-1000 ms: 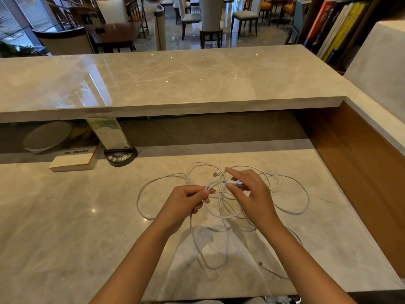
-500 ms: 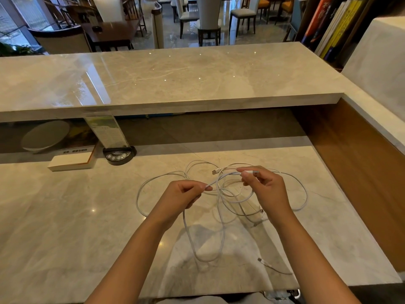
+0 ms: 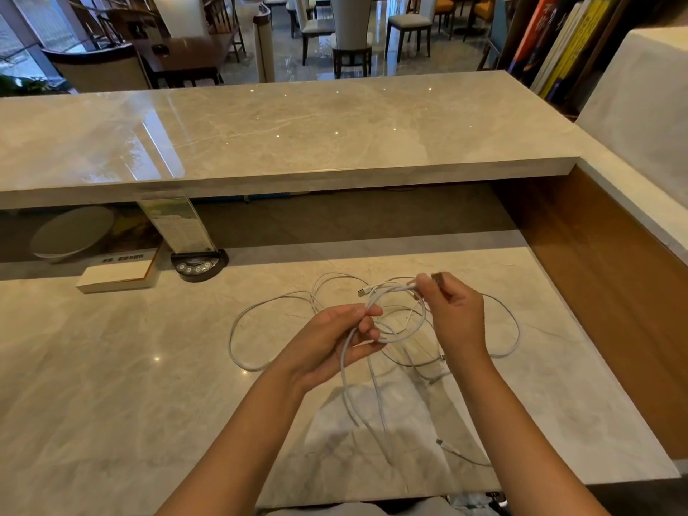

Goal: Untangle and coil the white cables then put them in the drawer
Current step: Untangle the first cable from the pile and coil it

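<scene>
Cable loop (image 3: 396, 314) now betw. hands

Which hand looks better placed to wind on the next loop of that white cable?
Probably the right hand: it pinches the white cable near its plug end and can lead it round. The left hand holds the loop already formed.

Relative to the cables (image 3: 376, 322) on the desk (image 3: 111, 366): box (image 3: 117, 277) far left, button device (image 3: 199, 264) behind-left, counter (image 3: 298, 132) behind.
</scene>
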